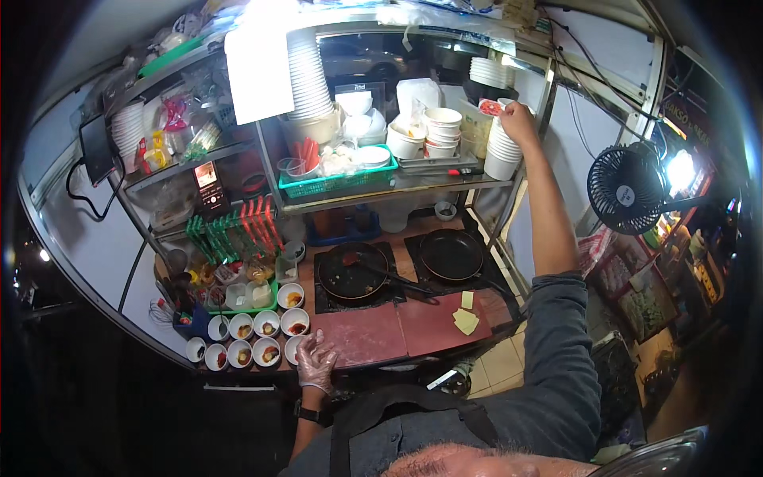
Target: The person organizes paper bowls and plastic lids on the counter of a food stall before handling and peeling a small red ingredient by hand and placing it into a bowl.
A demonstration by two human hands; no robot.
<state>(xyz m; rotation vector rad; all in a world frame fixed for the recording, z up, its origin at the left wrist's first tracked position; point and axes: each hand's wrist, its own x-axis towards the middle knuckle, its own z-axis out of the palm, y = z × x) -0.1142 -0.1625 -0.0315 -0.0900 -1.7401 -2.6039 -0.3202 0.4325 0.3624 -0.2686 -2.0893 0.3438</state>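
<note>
My left hand (316, 362), in a clear plastic glove, rests at the front edge of the counter beside a white bowl (292, 347). Its fingers are loosely apart and overlap the bowl's right side. Bare, my right hand (520, 126) reaches up to the shelf at the far right. Its fingers close at the top of a stack of white cups (502, 156), next to a small red-and-white item (489, 106). Several white bowls with sauces and seasonings (241, 326) stand in rows left of my gloved hand.
Two black frying pans (451, 254) sit on stoves behind the red counter boards (358, 334). Yellow paper slips (466, 319) lie at the right. The glass-fronted shelf holds a green basket (338, 182) and cup stacks. A black fan (626, 191) hangs near my right arm.
</note>
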